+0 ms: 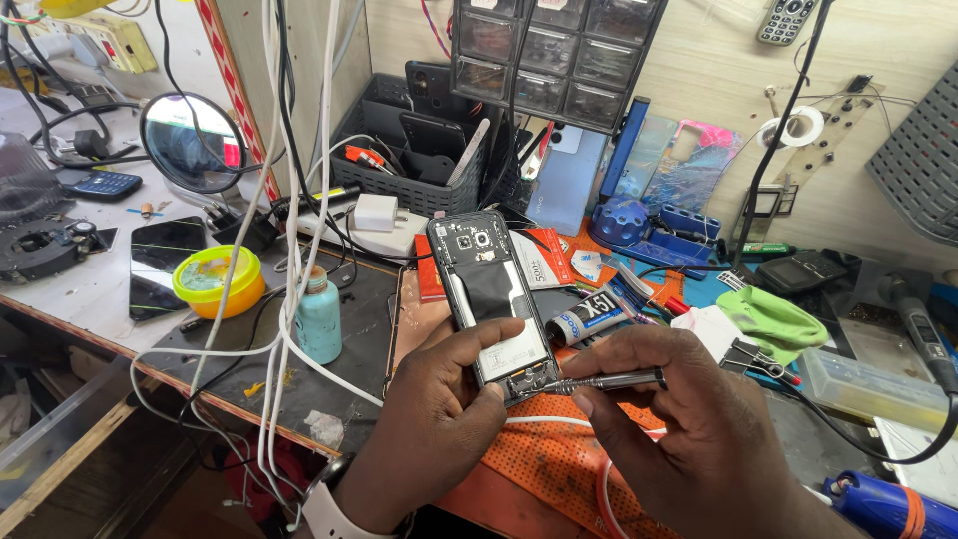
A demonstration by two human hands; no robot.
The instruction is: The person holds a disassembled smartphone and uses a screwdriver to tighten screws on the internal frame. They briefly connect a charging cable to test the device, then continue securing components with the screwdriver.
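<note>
While back cover is off, opened phone [494, 299] clamped in left hand [439, 409] fingers, battery and board exposed.
Right hand [689, 429] fingers pinched on metal screwdriver [604, 381], tip at phone's lower edge beside left thumb. Beneath fingers: orange mat [559, 464]; beyond them, cluttered workbench [90, 289], teal bottle [319, 317], parts drawers [554, 55].

The table [80, 289] is crowded from edge to edge. A dark mat [359, 319] covers its middle, with a small teal bottle [319, 314] standing on it and an orange perforated mat [559, 464] just beside. To the left lie a black phone [160, 265], face up, and a yellow round tub [218, 281]. Further back sit a grey slotted basket [414, 150] and a white charger block [376, 213]; a green cloth [773, 321] lies to the right.
</note>
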